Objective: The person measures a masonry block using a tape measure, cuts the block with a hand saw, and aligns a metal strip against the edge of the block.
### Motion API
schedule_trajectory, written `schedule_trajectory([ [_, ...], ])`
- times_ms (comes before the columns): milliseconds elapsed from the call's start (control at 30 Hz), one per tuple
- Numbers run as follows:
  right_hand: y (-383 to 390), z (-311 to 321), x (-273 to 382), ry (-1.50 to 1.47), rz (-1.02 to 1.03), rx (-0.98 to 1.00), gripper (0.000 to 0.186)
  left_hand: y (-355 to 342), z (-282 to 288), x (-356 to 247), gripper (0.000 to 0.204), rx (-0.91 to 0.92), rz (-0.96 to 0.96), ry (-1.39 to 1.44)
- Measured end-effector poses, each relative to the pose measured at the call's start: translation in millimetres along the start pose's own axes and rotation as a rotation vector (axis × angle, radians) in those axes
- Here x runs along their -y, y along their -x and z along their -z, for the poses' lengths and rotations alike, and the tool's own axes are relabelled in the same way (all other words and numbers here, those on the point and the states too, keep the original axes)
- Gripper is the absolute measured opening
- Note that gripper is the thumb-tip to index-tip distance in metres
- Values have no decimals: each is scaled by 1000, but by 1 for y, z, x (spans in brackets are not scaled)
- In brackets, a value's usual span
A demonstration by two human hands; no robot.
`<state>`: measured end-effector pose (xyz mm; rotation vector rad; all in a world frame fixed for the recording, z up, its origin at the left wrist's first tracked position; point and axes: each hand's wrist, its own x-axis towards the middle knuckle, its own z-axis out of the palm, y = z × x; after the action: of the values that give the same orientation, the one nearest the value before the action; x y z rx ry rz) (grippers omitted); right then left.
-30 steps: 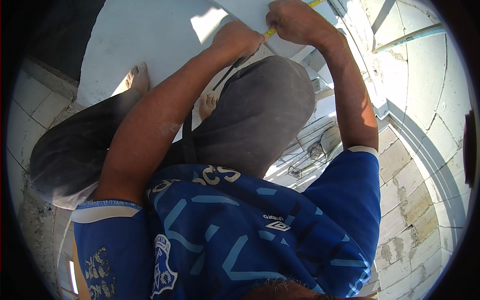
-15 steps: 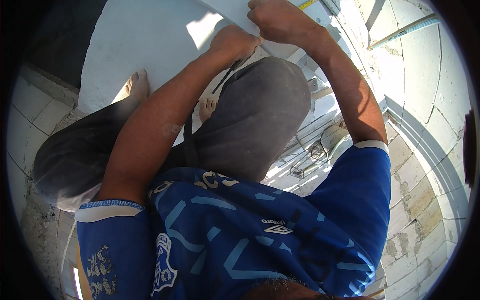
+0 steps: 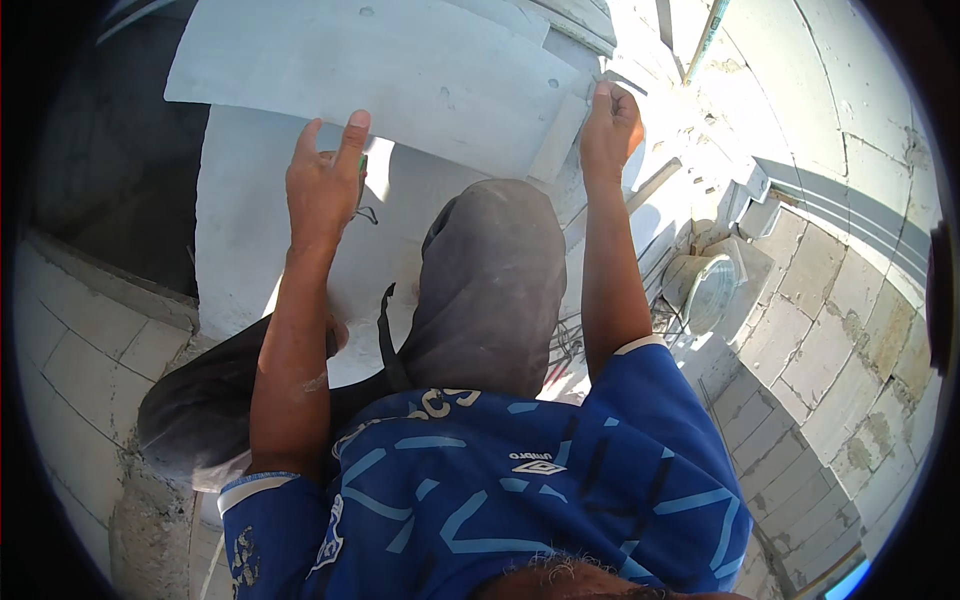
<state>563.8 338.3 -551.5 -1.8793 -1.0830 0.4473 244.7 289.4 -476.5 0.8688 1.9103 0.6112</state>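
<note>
A pale grey board (image 3: pixel 400 70) lies across the top of the view, with a few small round marks on it. My left hand (image 3: pixel 325 190) is at its lower edge, thumb and forefinger stretched up. The other fingers curl around a small object with a green edge (image 3: pixel 362 165), mostly hidden; a dark cord loop (image 3: pixel 368 213) hangs below it. Beyond the board's right end, my right hand (image 3: pixel 610 135) is closed on a thin dark object (image 3: pixel 626 85), whose kind I cannot make out. Under the first board is another pale sheet (image 3: pixel 250 220).
My bent knee (image 3: pixel 490 280) rises between my arms. A dark opening (image 3: pixel 110 180) lies on the left. To the right stand a pale bucket (image 3: pixel 700 290) and a block wall (image 3: pixel 820 380). A thin bluish strip (image 3: pixel 708 40) leans at the upper right.
My hands have moved apart, the left one leftward and the right one down. More of the upper board shows, and the view has shifted. The yellow strip by my right hand no longer shows.
</note>
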Motion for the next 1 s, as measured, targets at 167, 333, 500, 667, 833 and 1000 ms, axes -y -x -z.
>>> schedule_trajectory([
  [167, 24, -55, 7, 83, 395, 81, 6, -30, 48, 117, 99, -298, 65, -548],
  [333, 31, -73, 6, 98, 456, 66, 11, -53, 4, 199, 79, -87, 116, -751],
  [500, 23, -71, 13, 132, 522, 18, 12, -59, -23, 186, 80, -13, -21, -723],
  [667, 13, -67, 8, 129, 430, 7, 13, -87, 7, 106, 72, -653, -407, -244],
  [833, -35, -75, 38, -199, -102, 1, 22, -122, 3, -18, 66, -432, -1058, -523],
  [1000, -151, -66, -32, 133, 14, 75, 19, -164, -40, -66, 75, -302, -923, -856],
])
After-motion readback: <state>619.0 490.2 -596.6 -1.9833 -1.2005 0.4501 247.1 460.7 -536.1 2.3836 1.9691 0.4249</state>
